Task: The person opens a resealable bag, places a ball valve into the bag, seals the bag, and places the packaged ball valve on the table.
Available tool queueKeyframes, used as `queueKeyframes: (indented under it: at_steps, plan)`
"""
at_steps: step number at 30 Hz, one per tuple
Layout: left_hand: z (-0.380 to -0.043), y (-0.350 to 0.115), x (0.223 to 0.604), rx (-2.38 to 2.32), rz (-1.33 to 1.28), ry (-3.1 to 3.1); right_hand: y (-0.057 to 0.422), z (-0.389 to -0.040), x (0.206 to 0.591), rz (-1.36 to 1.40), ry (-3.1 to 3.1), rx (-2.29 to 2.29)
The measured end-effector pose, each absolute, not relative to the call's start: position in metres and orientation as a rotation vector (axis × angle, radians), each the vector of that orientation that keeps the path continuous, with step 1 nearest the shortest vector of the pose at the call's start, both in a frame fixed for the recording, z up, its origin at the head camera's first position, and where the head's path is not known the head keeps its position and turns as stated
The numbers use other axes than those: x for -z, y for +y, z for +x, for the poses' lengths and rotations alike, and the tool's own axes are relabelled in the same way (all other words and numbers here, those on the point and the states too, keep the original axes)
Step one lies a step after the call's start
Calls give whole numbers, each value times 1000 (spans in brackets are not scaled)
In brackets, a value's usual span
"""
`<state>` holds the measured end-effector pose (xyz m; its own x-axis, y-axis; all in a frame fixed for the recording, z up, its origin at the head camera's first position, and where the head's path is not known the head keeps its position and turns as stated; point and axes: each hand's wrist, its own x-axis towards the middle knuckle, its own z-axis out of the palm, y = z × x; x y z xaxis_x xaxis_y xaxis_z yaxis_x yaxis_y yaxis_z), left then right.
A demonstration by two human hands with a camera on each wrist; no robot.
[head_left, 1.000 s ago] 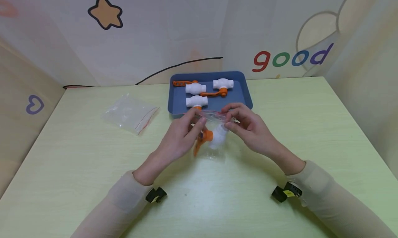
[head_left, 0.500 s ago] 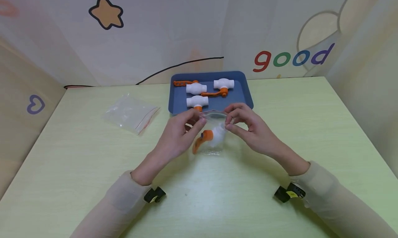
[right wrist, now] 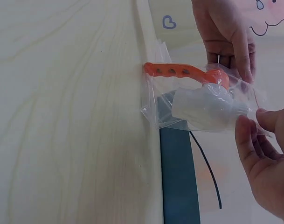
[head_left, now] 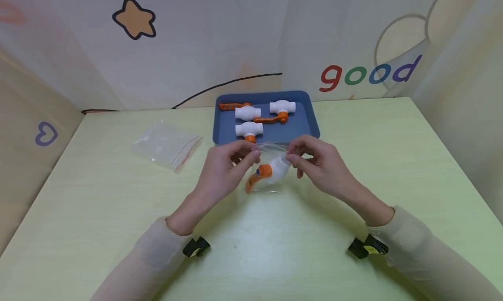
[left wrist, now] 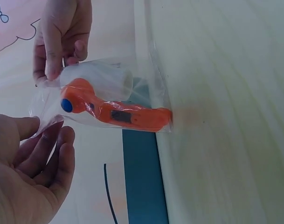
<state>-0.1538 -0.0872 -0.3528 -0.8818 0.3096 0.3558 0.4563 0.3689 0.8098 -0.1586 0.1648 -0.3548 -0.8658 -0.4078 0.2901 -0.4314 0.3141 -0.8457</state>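
Note:
A clear zip-lock bag (head_left: 268, 188) hangs between my two hands in front of the tray. Inside it lies a white plastic ball valve (head_left: 278, 170) with an orange lever handle (left wrist: 128, 114). My left hand (head_left: 224, 165) pinches the bag's top left corner between thumb and fingers. The opposite top corner is pinched by my right hand (head_left: 320, 163). In the right wrist view the valve's white body (right wrist: 202, 107) shows through the film, its handle pointing to the bag's bottom. Whether the bag's seal is closed I cannot tell.
Behind my hands stands a blue tray (head_left: 304, 128) with 3 more white valves (head_left: 249, 129) with orange handles. Another clear zip-lock bag (head_left: 165, 143) lies flat on the table (head_left: 98, 205) to the left. A printed curtain (head_left: 235, 34) hangs behind the table.
The bag's mouth, bowed apart a second ago, now looks flatter and narrower. My right hand has shifted slightly down and to the right. Both hands keep their pinch on the bag.

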Motion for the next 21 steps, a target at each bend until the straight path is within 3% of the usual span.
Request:
queueKeyframes:
  at_steps: [21]
  plan:
    - [-152,-89,348,1438,-672,-2434,172,-157,343,668,-2578,-1715]
